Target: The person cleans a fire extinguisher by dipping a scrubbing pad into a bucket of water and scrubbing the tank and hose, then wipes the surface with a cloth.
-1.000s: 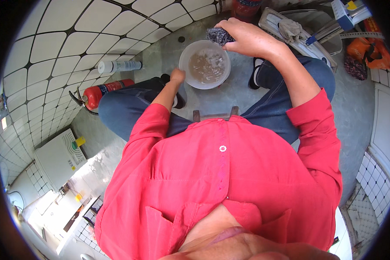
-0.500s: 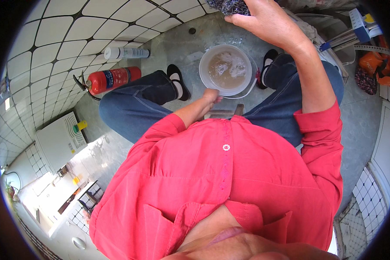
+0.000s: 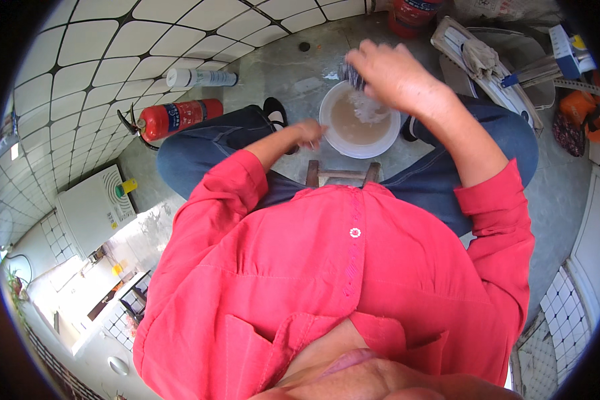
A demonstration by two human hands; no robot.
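A white bucket (image 3: 334,141) of murky, greyish water with foam stands on the floor between my feet. Above its far rim is my right hand (image 3: 401,79), its fingers closed round a dark grey, speckled cloth (image 3: 353,75). The cloth is partly hidden by the hand, and whitish foam or splashing water shows just below it. My left hand (image 3: 308,133) is beside the bucket's left rim, holding nothing, its fingers loosely bent and slightly apart.
A red fire extinguisher (image 3: 180,119) and a white canister (image 3: 201,78) lie along the tiled wall at left. Another red extinguisher (image 3: 412,15) is at the far side. To the right are a white flat board (image 3: 477,63) with a rag and an orange bag (image 3: 583,112). A wooden stool (image 3: 343,175) shows beneath me.
My right hand has come down and nearer with the cloth, from the top of the view to the bucket. My left hand has let go of the bucket's rim and moved slightly left.
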